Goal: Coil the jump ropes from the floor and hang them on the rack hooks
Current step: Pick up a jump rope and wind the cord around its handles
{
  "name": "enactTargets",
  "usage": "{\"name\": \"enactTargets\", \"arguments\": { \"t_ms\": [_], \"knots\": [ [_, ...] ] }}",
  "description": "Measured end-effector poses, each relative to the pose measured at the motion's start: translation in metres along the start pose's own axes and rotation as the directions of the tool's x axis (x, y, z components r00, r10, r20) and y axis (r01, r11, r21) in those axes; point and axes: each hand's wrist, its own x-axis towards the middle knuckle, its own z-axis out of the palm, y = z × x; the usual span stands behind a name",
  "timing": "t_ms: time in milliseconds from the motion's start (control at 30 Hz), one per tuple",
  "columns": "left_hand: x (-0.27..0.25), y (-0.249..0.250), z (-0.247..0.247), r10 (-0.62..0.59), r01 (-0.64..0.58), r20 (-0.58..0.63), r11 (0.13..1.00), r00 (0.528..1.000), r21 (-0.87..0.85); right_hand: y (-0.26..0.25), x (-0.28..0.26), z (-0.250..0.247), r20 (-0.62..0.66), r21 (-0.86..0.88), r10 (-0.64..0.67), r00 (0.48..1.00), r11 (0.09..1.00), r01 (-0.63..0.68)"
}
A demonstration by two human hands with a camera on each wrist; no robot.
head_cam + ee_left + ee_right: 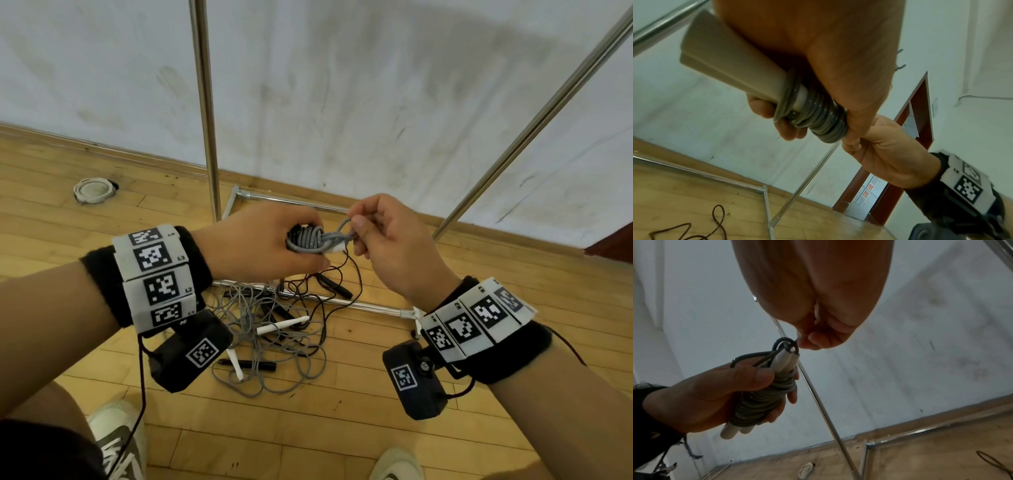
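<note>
Grey jump rope [308, 240] coiled around its white handles; others tangled on floor [270, 329].

Both hands were raised above the floor [342, 428], holding the wound rope clear of it. Beneath them a tangle of ropes [274, 329] covered the boards against the rack's base bar [359, 305]. An upright pole [205, 102] rose just behind the left hand [253, 243], and a slanted pole [534, 120] beyond the right hand [394, 246]; bare wall showed between the two poles.

The coiled jump rope [306, 240] is grey with white handles [735, 430]. Floor tangle [270, 329]: grey and black cords, perhaps dark brown. Wristbands [154, 274] carry black-and-white square markers. Floor [342, 428] is honey-toned wood.
</note>
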Motion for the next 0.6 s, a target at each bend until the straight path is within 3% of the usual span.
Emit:
{"name": "enactTargets", "arguments": {
  "t_ms": [100,167,333,433,600],
  "knots": [
    [0.002,-0.002,-0.004,-0.013,0.013,-0.010,0.999,1.000,-0.037,-0.004,0.003,-0.007,0.039,-0.091,-0.049,0.998,0.994,0.052],
    [0.000,-0.004,-0.008,-0.007,0.006,0.020,1.000,1.000,0.028,-0.005,0.002,-0.011,0.109,-0.142,-0.047,0.993,0.988,0.062],
    [-0.004,-0.004,-0.002,0.028,-0.026,0.242,1.000,0.970,-0.014,-0.005,-0.003,-0.017,0.258,-0.122,-0.013,0.966,0.991,0.046],
    [-0.004,0.000,0.002,0.063,-0.049,0.333,0.998,0.941,-0.050,-0.004,-0.005,-0.014,0.261,-0.119,-0.020,0.965,0.991,0.053],
    [-0.004,0.010,0.003,0.025,0.028,0.315,0.986,0.949,-0.162,-0.002,-0.004,-0.011,0.172,-0.108,-0.049,0.984,0.992,0.068]
  ]
}}
